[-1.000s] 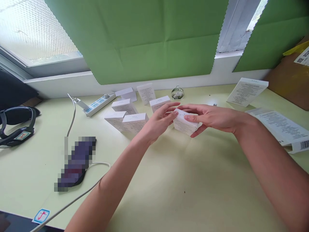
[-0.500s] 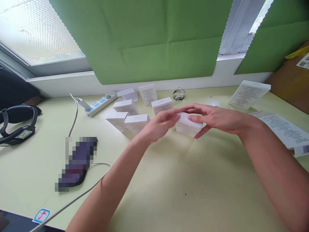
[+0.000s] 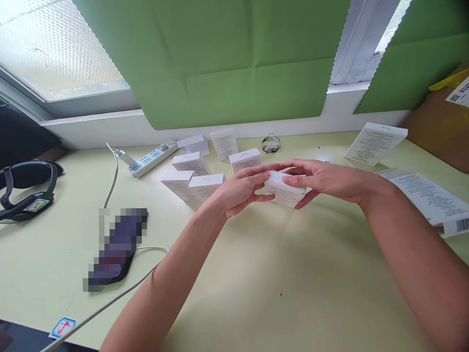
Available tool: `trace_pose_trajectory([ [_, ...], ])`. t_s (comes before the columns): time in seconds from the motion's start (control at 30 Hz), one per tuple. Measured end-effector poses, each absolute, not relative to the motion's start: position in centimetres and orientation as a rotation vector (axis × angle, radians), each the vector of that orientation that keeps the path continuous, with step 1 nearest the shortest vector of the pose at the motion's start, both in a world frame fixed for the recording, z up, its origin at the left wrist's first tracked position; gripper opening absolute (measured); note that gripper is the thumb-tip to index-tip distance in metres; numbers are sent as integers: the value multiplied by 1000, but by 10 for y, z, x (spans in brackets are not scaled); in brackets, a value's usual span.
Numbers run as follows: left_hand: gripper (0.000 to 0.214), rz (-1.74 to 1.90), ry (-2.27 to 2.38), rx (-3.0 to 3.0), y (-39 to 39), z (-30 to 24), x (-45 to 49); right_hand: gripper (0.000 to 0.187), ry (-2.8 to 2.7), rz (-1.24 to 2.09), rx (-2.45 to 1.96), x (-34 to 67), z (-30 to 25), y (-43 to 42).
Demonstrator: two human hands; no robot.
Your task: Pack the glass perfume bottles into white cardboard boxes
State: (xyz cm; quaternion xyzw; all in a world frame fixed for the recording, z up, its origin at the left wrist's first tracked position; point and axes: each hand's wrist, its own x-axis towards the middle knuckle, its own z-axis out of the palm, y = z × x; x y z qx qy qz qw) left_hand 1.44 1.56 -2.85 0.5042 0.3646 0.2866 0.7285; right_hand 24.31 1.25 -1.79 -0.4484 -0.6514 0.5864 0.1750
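Both hands hold one small white carton just above the pale green table. My right hand grips it from the right, thumb on top and fingers under. My left hand pinches its left end with fingers curled round it. Several matching white cartons stand in a cluster just left and behind. A small round glass bottle stands behind them near the wall.
A white power strip with a cable lies at the back left. A black headset sits at the left edge. Flat printed cartons lie at the right, beside a brown cardboard box. A blurred dark object lies front left.
My left fingers have closed further round the carton's left end, and my thumb has come under it. The carton has hardly moved.
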Motion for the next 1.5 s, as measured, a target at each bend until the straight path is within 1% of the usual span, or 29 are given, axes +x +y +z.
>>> trace_pose_trajectory([
  [0.13, 32, 622, 761, 1112, 18, -31, 14, 53, -1820, 1686, -1287, 243, -17, 12],
  [0.5, 37, 596, 745, 1298, 23, -33, 13, 59, -1836, 1664, -1287, 241, -17, 11],
  [0.63, 35, 598, 792, 1350, 18, -29, 17, 57, -1839, 1631, -1297, 241, -18, 10],
  [0.83, 41, 576, 821, 1385, 19, -30, 22, 57, -1857, 1666, -1267, 243, -17, 10],
  [1.1, 43, 597, 822, 1418, 21, -34, 22, 60, -1830, 1646, -1276, 241, -22, 12],
  [1.23, 43, 551, 896, 1546, 18, -29, 21, 63, -1863, 1648, -1316, 251, -17, 12],
  [1.33, 42, 505, 1044, 1766, 16, -22, 18, 69, -1962, 1532, -1438, 260, -10, 8],
  [1.47, 41, 477, 1096, 1874, 15, -20, 14, 96, -2247, 1279, -1554, 252, -9, -2],
  [1.5, 42, 469, 1091, 1863, 16, -21, 14, 99, -2298, 1208, -1579, 247, -10, -3],
])
